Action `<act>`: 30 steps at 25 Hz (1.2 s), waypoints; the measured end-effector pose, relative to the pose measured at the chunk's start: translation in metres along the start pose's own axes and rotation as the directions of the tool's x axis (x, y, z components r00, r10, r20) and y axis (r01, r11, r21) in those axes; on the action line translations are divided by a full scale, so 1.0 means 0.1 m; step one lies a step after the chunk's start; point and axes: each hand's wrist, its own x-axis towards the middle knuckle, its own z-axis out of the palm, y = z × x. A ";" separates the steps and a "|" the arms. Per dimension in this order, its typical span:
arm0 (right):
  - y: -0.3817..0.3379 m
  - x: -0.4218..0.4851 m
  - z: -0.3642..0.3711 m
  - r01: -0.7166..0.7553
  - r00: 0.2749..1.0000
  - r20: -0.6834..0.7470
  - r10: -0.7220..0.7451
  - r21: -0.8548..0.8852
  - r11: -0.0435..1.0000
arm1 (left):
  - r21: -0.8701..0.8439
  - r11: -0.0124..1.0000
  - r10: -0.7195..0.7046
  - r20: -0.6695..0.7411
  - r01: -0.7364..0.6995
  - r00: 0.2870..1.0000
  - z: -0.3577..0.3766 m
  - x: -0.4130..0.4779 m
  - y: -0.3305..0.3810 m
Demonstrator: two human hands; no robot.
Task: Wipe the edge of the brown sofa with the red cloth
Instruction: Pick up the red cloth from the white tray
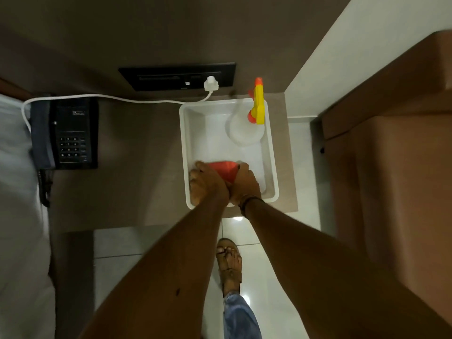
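A red cloth [224,170] lies folded at the near end of a white plastic tray [189,133] on a brown side table. My left hand [206,184] and my right hand [244,184] meet over it, and both hold the cloth between their fingers. Much of the cloth is hidden under the hands. The brown sofa [391,155] stands to the right of the table, with its padded edge facing the tray.
A clear spray bottle [244,128] with a yellow and orange trigger [258,106] stands in the tray's far right corner. A black telephone [71,133] sits at the table's left. A white cable [122,97] runs to a wall socket [210,83]. My sandalled foot [228,260] is on the tiled floor.
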 end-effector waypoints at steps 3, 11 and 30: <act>0.04 0.09 0.01 -0.031 0.999 -0.021 0.033 0.101 0.994 | -0.153 0.986 -0.073 -0.036 0.067 0.997 0.05 0.13 0.00; 0.06 -0.18 -0.31 0.094 0.995 -0.056 -0.078 0.378 0.921 | -0.434 0.897 0.086 -0.027 -0.089 0.996 -0.20 -0.11 -0.11; 3.10 -3.25 -0.71 -0.071 0.991 0.127 -0.038 0.749 0.659 | -0.792 0.358 0.320 0.602 0.495 0.731 1.16 -3.66 -1.72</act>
